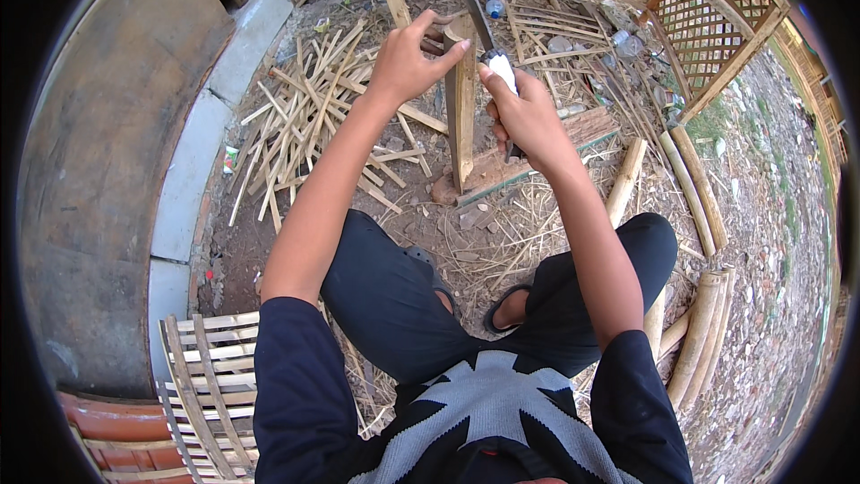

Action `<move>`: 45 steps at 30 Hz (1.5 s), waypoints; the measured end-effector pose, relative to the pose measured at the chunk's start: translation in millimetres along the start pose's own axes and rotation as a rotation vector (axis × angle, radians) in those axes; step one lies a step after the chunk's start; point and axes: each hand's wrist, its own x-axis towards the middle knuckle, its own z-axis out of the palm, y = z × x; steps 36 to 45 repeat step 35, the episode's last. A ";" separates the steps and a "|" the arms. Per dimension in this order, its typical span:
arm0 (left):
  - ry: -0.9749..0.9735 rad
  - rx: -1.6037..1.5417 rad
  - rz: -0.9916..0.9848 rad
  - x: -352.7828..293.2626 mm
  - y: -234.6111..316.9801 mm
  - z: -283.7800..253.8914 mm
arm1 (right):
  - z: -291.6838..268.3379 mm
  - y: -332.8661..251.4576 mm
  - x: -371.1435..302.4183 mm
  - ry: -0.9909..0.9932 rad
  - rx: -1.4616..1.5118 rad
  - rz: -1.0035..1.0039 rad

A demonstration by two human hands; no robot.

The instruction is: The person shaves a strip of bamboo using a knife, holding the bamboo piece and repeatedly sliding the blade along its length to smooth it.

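An upright wooden post [461, 112] stands in front of me, its foot by a reddish-brown plank on the ground. My left hand [408, 63] is closed around the post's top, thumb on the near side and fingers curled behind. A hand saw [472, 0] with a white and black handle is gripped in my right hand [530, 121], just right of the post. Its long dark blade points up and away, close beside the post's top. No teeth can be made out.
Thin bamboo strips [309, 112] lie heaped on the left. Bamboo poles [699, 341] lie at right, near a lattice panel [717, 9]. The reddish-brown plank [546, 157] lies ahead, a plastic bottle [495, 0] farther off. A slatted bamboo bench [210, 376] stands at lower left.
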 end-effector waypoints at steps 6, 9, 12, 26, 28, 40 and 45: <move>-0.005 0.026 -0.043 0.7 -5.9 0.0 | 4.3 -6.0 -0.6 0.014 -0.056 0.022; -0.006 -0.042 -0.019 0.2 -2.4 -1.0 | 3.2 -2.8 1.5 0.023 -0.092 0.010; -0.030 -0.057 -0.044 0.1 -1.5 -3.8 | 6.6 -2.9 0.3 0.053 -0.152 -0.012; 0.012 -0.186 -0.065 -5.1 0.9 1.9 | 18.5 -3.0 -4.7 0.067 -0.112 -0.041; 0.023 -0.190 -0.085 -6.3 2.7 3.4 | 18.8 -2.9 -5.3 0.067 -0.109 -0.036; 0.061 0.203 -0.123 -3.7 -18.7 17.3 | 28.3 5.2 -5.0 0.112 -0.131 -0.097; 0.061 0.203 -0.123 -3.7 -18.7 17.3 | 28.3 5.2 -5.0 0.112 -0.131 -0.097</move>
